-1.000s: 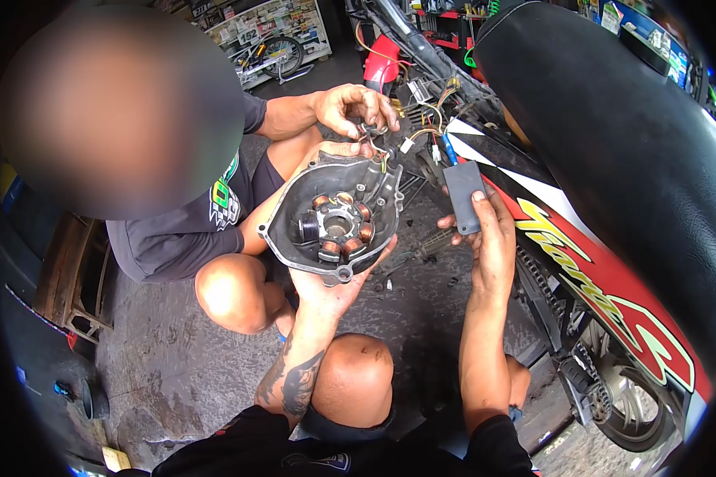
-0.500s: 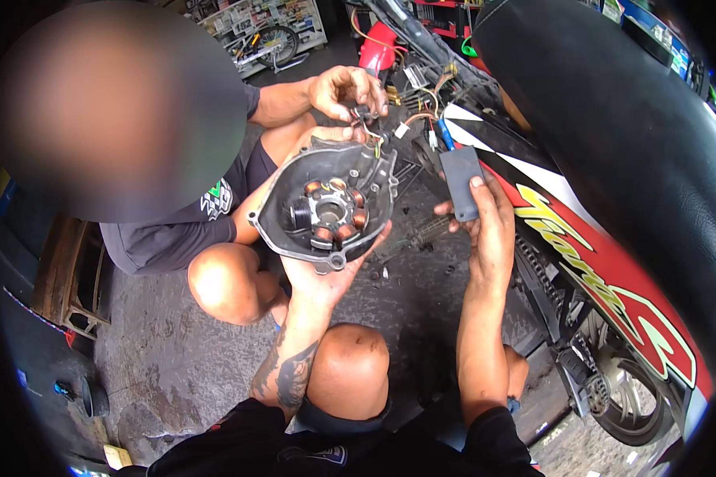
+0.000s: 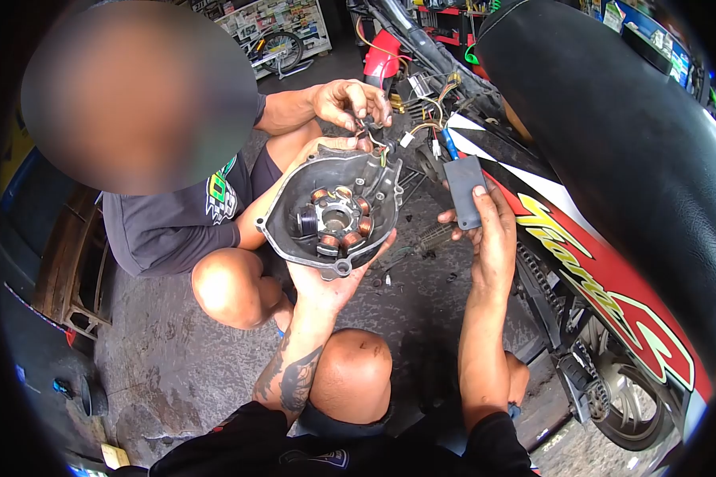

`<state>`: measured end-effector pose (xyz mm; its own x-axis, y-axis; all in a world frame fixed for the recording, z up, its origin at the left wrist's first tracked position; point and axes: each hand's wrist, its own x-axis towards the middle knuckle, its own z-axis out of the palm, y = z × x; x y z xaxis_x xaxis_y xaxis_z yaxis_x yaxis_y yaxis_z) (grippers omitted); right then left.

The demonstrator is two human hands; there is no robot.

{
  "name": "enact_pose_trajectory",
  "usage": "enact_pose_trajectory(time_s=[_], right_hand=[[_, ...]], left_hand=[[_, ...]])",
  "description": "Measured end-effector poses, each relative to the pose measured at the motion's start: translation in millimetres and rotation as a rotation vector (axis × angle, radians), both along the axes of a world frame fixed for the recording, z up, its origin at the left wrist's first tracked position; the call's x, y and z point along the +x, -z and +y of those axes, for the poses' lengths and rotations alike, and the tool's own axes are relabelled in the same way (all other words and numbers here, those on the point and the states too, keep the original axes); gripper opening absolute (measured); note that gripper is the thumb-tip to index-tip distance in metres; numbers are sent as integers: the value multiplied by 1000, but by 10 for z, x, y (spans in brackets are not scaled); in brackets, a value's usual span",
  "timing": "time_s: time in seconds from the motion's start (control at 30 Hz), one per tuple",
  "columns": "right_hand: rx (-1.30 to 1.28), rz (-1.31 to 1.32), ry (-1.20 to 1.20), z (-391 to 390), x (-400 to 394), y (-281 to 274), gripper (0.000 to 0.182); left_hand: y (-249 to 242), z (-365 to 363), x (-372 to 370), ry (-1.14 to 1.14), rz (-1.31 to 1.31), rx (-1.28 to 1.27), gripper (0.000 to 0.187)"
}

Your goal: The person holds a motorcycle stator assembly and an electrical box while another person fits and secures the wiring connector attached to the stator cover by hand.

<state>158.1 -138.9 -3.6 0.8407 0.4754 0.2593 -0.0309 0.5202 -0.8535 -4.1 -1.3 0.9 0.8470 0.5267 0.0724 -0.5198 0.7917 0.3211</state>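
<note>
My left hand [image 3: 324, 290] supports a grey metal engine cover [image 3: 282, 226] from below, its fingers wrapping up the right side. Inside the cover sits a stator [image 3: 338, 222], a ring of copper coils with one dark coil. My right hand [image 3: 492, 219] grips a flat dark grey rectangular box [image 3: 463, 195], thumb on its face. A blue connector [image 3: 449, 143] and wires show just above the box. Beyond the cover, a co-worker's hand [image 3: 350, 102] pinches wires that run from the cover's upper edge. White plugs [image 3: 407, 140] hang beside those wires.
A red and white motorcycle [image 3: 597, 262] with a black seat [image 3: 612, 119] stands close on the right. The co-worker squats at the left, one knee [image 3: 229, 288] near the cover. A wooden bench [image 3: 64, 262] stands far left. Small bits lie on the dark floor [image 3: 175, 358].
The whole view has shifted slightly. Both my hands keep their holds on the engine cover and the box. The co-worker's head appears further right, and their fingers remain at the wires.
</note>
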Motion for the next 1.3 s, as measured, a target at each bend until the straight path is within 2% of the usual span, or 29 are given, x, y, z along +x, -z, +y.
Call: enact_pose_trajectory(time_s=[1.3], right_hand=[[11,-26,-3,33,29,9,50]], left_hand=[[-47,-2,10,-24,38,-98,65]])
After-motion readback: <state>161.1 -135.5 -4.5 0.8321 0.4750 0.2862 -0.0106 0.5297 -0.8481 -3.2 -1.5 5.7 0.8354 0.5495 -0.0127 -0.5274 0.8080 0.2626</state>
